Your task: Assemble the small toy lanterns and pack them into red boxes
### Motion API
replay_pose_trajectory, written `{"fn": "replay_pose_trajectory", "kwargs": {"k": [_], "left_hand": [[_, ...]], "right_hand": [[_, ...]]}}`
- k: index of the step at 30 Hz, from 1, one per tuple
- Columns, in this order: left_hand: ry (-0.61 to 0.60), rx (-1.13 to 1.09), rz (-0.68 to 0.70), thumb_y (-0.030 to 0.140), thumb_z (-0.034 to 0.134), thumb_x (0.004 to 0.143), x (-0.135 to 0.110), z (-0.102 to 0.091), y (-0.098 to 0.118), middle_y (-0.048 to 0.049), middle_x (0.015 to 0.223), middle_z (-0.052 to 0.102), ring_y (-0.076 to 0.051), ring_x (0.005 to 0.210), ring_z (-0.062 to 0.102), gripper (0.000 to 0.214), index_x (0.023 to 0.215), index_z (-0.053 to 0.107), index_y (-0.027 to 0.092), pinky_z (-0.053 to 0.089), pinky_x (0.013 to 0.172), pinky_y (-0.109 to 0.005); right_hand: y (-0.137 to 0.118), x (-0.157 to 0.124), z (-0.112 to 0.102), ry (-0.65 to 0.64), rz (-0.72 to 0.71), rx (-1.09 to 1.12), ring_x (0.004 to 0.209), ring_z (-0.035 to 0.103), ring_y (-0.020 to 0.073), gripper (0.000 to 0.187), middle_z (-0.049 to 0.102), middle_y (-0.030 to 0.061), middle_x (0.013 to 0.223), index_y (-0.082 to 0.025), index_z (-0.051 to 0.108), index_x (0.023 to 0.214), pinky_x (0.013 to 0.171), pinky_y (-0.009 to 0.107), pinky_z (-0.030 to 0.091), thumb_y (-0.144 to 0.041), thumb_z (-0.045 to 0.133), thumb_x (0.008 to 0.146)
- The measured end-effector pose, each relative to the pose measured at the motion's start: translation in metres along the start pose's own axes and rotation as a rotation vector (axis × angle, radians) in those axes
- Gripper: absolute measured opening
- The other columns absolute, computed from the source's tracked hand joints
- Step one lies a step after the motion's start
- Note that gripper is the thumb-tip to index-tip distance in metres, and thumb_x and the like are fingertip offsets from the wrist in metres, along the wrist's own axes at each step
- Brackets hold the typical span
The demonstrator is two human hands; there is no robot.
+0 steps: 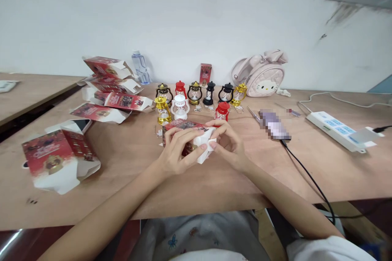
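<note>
A red printed cardboard box (187,125) with a white end lies tilted between my two hands over the table's middle. My left hand (180,151) wraps round its body, fingers across the printed side and thumb on the white end. At that white end, my right hand (228,144) pinches a flap between thumb and fingers. Just behind the box stand several small lanterns, among them a gold lantern (163,110), a white lantern (180,108) and a red lantern (222,110). What the box holds inside is hidden.
Opened red boxes (114,101) pile up at left, with a larger one (61,155) nearer me. A water bottle (141,67), a small upright box (205,74) and a pink bag (266,77) stand along the wall. A phone (275,124), cable and power strip (335,130) lie right.
</note>
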State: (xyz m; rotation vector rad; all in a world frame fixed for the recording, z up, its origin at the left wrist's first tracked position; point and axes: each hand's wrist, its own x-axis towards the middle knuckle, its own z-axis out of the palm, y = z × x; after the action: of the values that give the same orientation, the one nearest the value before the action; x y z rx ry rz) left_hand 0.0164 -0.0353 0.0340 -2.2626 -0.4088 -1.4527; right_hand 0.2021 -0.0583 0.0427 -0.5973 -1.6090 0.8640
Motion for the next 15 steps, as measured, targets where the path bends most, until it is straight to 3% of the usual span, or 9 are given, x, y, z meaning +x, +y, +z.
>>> {"fn": "replay_pose_trajectory", "kwargs": {"k": [4,15], "left_hand": [[0.032,-0.062,0.020,0.012,0.066,0.076,-0.0013,0.0027,-0.0017,-0.0076,0.110,0.057,-0.020,0.101,0.056,0.046,0.116,0.047,0.024,0.047,0.083,-0.037],[0.049,-0.132,-0.085,0.020,0.069,0.078,-0.0030,0.0035,0.0009,-0.0053,0.109,0.055,-0.018,0.097,0.055,0.043,0.114,0.047,0.026,0.048,0.080,-0.033]], "right_hand": [[0.0000,-0.0001,0.0005,0.002,0.020,0.034,0.104,0.056,0.0182,0.009,0.054,0.0084,0.114,-0.022,0.058,0.086,0.079,0.032,0.050,-0.028,0.063,0.084],[-0.0017,-0.0008,0.0016,0.003,0.026,0.075,0.102,0.056,0.0177,0.009,0.055,0.0080,0.112,-0.022,0.059,0.087,0.080,0.032,0.051,-0.029,0.064,0.083]]}}
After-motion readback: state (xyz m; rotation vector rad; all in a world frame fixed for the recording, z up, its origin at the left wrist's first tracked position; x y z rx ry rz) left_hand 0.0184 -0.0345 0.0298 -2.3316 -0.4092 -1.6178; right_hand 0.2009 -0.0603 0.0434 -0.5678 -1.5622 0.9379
